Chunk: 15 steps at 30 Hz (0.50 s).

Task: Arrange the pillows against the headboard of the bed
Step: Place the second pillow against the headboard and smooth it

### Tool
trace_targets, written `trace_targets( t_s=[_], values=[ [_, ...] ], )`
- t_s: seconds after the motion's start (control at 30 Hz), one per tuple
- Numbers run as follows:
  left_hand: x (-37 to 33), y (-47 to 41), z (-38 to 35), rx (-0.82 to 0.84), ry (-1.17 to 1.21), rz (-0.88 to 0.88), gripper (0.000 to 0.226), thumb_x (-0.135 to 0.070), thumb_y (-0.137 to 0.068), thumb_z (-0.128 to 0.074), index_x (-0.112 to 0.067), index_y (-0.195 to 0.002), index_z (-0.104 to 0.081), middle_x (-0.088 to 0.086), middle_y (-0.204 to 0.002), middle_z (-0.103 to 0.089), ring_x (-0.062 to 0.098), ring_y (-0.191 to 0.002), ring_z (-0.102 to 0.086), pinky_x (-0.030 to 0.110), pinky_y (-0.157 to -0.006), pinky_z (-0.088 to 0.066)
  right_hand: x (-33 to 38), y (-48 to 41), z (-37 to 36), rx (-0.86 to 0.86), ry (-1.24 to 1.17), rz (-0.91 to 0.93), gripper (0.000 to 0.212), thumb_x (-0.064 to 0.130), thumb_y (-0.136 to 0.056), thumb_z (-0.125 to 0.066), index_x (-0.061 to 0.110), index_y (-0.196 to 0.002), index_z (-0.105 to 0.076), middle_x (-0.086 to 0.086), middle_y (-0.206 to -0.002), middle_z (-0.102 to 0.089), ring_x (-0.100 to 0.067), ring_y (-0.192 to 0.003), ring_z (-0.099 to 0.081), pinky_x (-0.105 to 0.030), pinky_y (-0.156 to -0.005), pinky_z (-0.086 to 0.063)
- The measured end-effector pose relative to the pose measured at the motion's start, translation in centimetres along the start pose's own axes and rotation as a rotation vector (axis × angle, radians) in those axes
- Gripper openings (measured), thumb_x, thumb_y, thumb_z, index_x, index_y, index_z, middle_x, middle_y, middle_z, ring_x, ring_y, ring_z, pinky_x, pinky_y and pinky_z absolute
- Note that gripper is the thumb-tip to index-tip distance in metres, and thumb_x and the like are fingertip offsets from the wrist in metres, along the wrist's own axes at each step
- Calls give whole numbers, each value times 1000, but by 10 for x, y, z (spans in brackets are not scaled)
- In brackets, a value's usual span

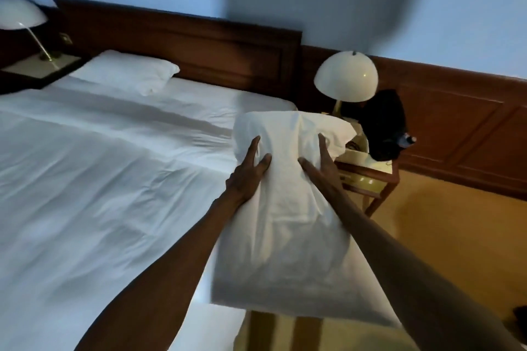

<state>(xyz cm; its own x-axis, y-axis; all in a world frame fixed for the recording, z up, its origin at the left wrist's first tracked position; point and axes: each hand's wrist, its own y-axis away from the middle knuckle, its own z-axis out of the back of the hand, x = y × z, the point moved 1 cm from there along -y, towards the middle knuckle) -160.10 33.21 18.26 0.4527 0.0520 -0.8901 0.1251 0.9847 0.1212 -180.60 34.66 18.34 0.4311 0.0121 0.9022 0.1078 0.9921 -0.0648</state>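
I hold a white pillow (288,208) up in the air over the right edge of the bed (99,179). My left hand (248,174) presses its left side and my right hand (320,164) presses its right side, squeezing the middle. A second white pillow (125,71) lies flat at the far left, against the dark wooden headboard (199,45). The mattress in front of the right half of the headboard is bare white sheet.
A bedside table (368,171) stands right of the bed with a white dome lamp (346,77) and a dark bag (385,125) on it. Another lamp (21,16) stands on a table at the far left. Wooden wall panelling and yellow floor (445,231) lie to the right.
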Motion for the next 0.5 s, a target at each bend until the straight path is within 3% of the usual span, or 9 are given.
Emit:
trace_targets(
  t_s=[0.2, 0.37, 0.5],
  values=[
    [9, -115, 20, -108, 74, 106, 59, -72, -94, -39, -66, -146, -13, -16, -163, -27, 21, -149, -31, 50, -122, -21, -9, -154, -29, 158, 27, 43, 90, 49, -89, -59, 22, -159, -9, -2, -164, -16, -23, -149, -20, -19, -109, -13],
    [24, -237, 44, -182, 67, 133, 66, -72, -90, -38, -59, -151, -14, -12, -163, -29, 25, -149, -33, 50, -120, -24, -21, -286, -71, 246, -5, 56, 85, 45, -94, -60, 25, -159, -9, -2, -164, -18, -26, -149, -22, -27, -115, -14],
    [26, -339, 74, -228, -3, 190, 64, -68, -96, -35, -55, -154, -12, -10, -162, -34, 29, -146, -37, 50, -117, -26, -19, -397, -106, 294, -36, 47, 86, 48, -92, -59, 26, -159, -9, 0, -165, -16, -24, -150, -18, -23, -111, -11]
  ],
)
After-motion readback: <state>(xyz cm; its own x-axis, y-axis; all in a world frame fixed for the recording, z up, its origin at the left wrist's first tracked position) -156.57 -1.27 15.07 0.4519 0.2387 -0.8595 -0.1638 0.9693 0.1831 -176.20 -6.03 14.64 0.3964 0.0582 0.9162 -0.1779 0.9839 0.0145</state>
